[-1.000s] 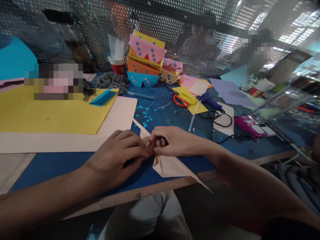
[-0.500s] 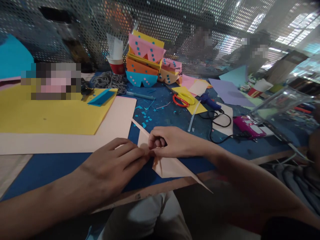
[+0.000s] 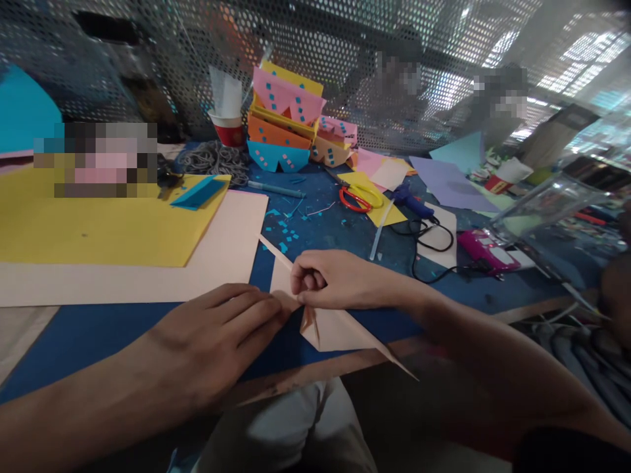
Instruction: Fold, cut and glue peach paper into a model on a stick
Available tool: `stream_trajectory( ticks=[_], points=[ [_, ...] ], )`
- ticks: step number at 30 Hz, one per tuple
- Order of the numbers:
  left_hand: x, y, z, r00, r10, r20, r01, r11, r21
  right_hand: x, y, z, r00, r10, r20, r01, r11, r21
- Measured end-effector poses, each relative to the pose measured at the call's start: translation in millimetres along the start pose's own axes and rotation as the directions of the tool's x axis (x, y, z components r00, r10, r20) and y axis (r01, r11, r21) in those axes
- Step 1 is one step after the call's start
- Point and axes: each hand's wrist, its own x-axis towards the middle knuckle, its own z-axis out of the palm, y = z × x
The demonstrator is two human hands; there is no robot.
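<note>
A folded peach-coloured paper piece with long narrow points lies at the table's front edge, one point jutting past the edge. My right hand is closed on its middle, fingers curled in and the thumb pressed down. My left hand comes from the left with fingers close together, their tips pinching the same paper beside my right thumb. The left thumb is hidden beneath the fingers. Both hands cover the middle of the paper.
Left lie yellow sheet and peach sheet. Scissors, a blue glue gun with a black cord, and a magenta device are right. Decorated paper shapes stand behind, beside a paper cup. Blue scraps litter the table.
My left hand has shifted slightly down and left, its fingers a little flatter. My right hand and the paper have stayed nearly in place.
</note>
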Motion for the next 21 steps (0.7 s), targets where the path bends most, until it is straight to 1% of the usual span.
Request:
stream_trajectory(
  ticks=[2,4,10,14,17,21],
  points=[
    [-1.5,0.6,-1.5,0.999,0.013,0.043,-0.014,1.000,0.021,-0.1,-0.4,-0.2,1.000,-0.007,0.003,0.007,1.000,-0.012],
    [-2.5,1.2,-2.4,0.998,-0.002,0.064,0.002,1.000,0.013,-0.1,0.0,-0.4,1.000,-0.009,0.004,0.009,1.000,-0.020],
    [0.4,1.5,-4.1,0.997,-0.074,0.027,0.076,0.991,-0.111,-0.6,5.1,-2.6,1.000,-0.010,0.020,0.009,0.999,0.050],
    [2.1,2.3,-3.8,0.995,-0.098,-0.013,0.096,0.987,-0.129,-1.7,6.3,-2.6,1.000,-0.010,0.012,0.009,0.996,0.084],
    [0.1,1.9,-1.9,0.994,-0.107,-0.013,0.104,0.985,-0.140,-1.9,6.4,-1.0,1.000,-0.007,-0.006,0.007,0.997,0.071],
    [-4.0,1.7,1.4,0.996,-0.094,0.000,0.094,0.988,-0.122,-1.3,6.0,0.4,1.000,0.002,-0.001,-0.002,0.998,0.067]
  ],
)
